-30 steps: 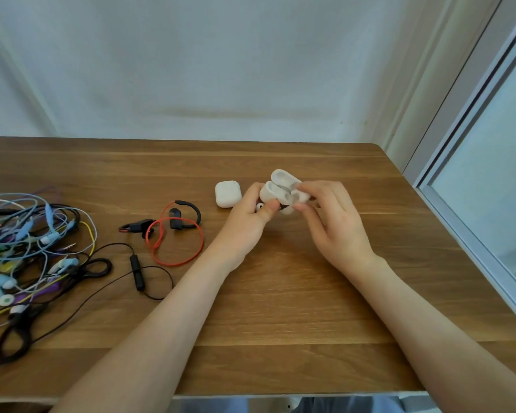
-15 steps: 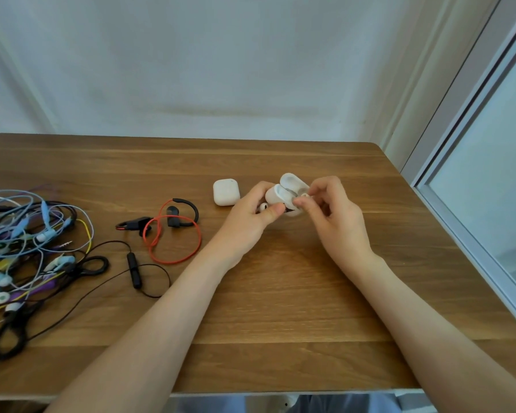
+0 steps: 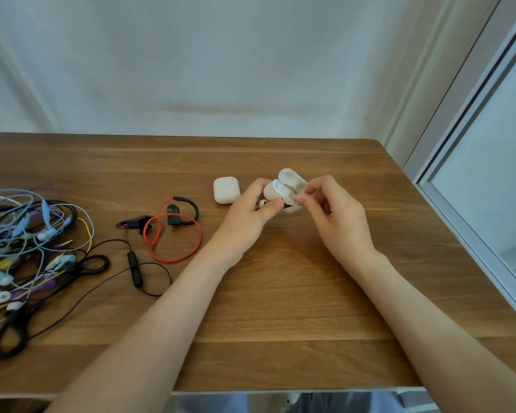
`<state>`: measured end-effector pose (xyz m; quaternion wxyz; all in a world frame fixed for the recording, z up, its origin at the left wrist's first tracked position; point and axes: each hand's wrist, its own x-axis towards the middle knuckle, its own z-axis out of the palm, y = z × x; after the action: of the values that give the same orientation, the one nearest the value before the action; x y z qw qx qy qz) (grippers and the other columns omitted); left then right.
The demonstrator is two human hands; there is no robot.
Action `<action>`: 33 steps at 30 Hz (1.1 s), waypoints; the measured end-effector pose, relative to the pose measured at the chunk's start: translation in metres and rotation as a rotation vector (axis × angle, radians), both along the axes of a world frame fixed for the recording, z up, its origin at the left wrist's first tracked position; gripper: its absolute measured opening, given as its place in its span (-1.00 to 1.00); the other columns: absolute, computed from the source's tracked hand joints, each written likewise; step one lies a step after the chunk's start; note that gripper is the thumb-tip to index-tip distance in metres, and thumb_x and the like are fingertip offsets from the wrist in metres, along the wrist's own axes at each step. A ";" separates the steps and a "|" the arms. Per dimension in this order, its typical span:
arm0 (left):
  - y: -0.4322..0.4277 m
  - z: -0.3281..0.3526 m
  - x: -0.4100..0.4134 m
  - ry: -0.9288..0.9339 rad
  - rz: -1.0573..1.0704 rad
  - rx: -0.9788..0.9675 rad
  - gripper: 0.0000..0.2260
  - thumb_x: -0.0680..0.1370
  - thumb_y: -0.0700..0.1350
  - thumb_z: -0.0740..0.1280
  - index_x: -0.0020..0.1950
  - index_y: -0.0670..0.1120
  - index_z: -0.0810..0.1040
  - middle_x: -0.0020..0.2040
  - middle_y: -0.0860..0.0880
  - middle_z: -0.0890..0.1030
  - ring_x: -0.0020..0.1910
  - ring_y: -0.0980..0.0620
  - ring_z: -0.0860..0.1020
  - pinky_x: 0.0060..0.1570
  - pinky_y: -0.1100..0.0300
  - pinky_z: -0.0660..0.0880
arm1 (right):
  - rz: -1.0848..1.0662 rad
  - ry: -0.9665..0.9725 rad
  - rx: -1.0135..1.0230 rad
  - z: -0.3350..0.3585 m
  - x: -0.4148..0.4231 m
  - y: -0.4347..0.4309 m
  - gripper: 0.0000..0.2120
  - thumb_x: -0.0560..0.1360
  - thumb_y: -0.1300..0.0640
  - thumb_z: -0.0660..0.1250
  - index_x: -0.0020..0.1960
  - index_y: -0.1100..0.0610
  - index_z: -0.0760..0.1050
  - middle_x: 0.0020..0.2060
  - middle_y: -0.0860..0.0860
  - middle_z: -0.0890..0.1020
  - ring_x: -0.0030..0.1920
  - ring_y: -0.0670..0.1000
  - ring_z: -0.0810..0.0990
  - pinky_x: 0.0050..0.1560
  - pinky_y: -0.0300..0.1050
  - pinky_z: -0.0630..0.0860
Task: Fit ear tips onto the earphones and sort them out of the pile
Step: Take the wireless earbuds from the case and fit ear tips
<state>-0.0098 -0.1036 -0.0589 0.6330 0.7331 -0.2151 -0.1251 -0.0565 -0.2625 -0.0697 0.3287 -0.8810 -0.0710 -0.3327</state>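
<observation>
At the far middle of the brown wooden table (image 3: pixel 280 308), your left hand (image 3: pixel 248 217) grips the white plastic charging case (image 3: pixel 276 190), thumb curled across its front and its lid (image 3: pixel 292 177) hinged open and tilted away from you. Your right hand (image 3: pixel 337 216) has thumb and forefinger pinched together against the case's right rim, the other fingers loosely curled. Whether an ear tip sits in that pinch is too small to tell.

The likeliest loss is the small white earbud (image 3: pixel 262 203) peeking out just under your left thumb. It looks tucked between fingers, not properly held, so any regrip of the case could let it drop and roll.

An ear tip (if that is what you are pinching) is soft and slippery. Pressed on crooked, it would probably seat on one side only and pop off later. Squeeze too hard and it could shoot out across the table.

The open lid is exposed. A push from your right hand could snap it shut on your fingertips or twist the case out of your grip.

Beside your left hand lies the closed white rounded case (image 3: pixel 226 189). Keep the two apart, or earbuds may end up in the wrong one. The red-and-black ear-hook earphones (image 3: pixel 175 218) and the tangled pile of coloured wired earphones (image 3: pixel 27 234) lie well to your left.
</observation>
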 end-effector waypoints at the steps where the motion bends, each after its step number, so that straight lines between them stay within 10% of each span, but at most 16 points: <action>1: 0.000 0.000 0.000 -0.001 -0.003 0.003 -0.86 0.62 -0.11 0.24 0.16 0.06 0.48 0.01 0.15 0.56 -0.02 0.29 0.49 -0.04 0.38 0.40 | 0.021 0.013 -0.006 0.000 0.000 0.000 -0.79 0.54 -0.02 0.24 -0.01 0.12 0.48 -0.27 0.01 0.55 -0.27 -0.03 0.48 -0.29 -0.03 0.49; 19: -0.001 -0.001 0.001 0.000 0.053 -0.023 -0.86 0.61 -0.12 0.25 0.15 0.03 0.49 -0.13 0.21 0.53 -0.26 0.42 0.45 -0.23 0.50 0.36 | 0.079 0.063 0.060 -0.004 0.001 0.001 -0.78 0.56 0.14 0.29 0.20 0.04 0.41 -0.16 -0.06 0.55 -0.18 -0.10 0.50 -0.21 -0.17 0.47; 33: -0.017 -0.006 -0.007 0.074 0.276 -0.025 -0.79 0.66 0.06 0.07 0.02 -0.08 0.28 -0.14 -0.03 0.51 -0.41 0.12 0.43 -0.31 0.17 0.45 | 0.281 0.151 -0.095 -0.007 0.004 0.007 -0.73 0.50 -0.02 0.31 0.14 0.07 0.49 -0.09 -0.09 0.56 -0.09 -0.12 0.51 -0.07 -0.02 0.54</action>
<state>-0.0168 -0.1204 -0.0649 0.6609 0.7425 -0.0902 -0.0613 -0.0522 -0.2556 -0.0770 0.3345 -0.8995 -0.1843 -0.2124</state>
